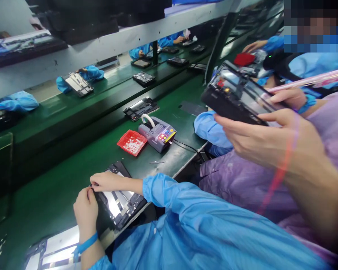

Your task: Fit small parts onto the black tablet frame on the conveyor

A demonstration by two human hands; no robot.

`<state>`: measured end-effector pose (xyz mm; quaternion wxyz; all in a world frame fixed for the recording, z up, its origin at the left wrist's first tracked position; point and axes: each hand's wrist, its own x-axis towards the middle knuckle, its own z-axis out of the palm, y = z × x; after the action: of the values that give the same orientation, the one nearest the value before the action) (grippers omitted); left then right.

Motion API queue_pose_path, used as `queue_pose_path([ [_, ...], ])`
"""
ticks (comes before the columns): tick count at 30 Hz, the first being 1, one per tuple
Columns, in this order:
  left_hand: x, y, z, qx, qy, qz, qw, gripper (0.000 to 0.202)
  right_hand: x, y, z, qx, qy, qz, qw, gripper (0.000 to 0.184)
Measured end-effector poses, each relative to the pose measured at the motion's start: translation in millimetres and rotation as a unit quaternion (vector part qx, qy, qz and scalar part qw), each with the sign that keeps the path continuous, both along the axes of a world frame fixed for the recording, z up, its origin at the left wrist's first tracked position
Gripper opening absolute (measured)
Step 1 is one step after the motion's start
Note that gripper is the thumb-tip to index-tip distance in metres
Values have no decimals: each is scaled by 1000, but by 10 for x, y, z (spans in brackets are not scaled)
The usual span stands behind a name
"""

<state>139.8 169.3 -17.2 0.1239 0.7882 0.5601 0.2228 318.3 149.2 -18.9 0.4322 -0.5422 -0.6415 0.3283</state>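
Note:
An opened tablet (119,204) with silver battery panels lies at the bench edge. My left hand (86,210), with a blue wrist strap, is closed at the tablet's far left corner. My right hand (108,182), in a blue sleeve, reaches across the tablet, its fingers pinched at the same corner, almost touching my left fingertips. What the fingertips hold is too small to tell. A second opened tablet (60,245) lies partly behind my left wrist.
Right, close to the camera, a co-worker's hand (270,138) holds up an opened tablet (239,93). Beyond my hands stand a red tray (132,142) of small white pieces and a grey tape dispenser (157,135). More tablets (141,108) lie along the green bench; a shelf (101,45) runs above.

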Motion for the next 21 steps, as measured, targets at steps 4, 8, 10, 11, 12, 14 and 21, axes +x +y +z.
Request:
queue_pose_path([
  [4,-24,-15,-66,18,19,2,1000,22,-143,28,-84,31,-61,-19,997,24],
  [8,-53,-42,-128,18,47,18,999,22,-231,68,-176,63,-74,-19,995,29],
  [10,-54,-56,-138,11,63,19,998,23,-235,109,-209,62,-70,-7,996,25],
  [11,-52,-62,-137,6,68,18,998,24,-228,136,-221,55,-68,5,996,23],
  [12,-49,-69,-131,-1,71,17,997,24,-218,165,-229,46,-68,19,996,22],
  [14,-43,-87,-109,-14,68,17,997,23,-187,209,-231,25,-74,46,996,23],
  [21,-76,-304,-114,-60,36,37,997,24,286,-193,-85,-7,-114,25,993,19],
])
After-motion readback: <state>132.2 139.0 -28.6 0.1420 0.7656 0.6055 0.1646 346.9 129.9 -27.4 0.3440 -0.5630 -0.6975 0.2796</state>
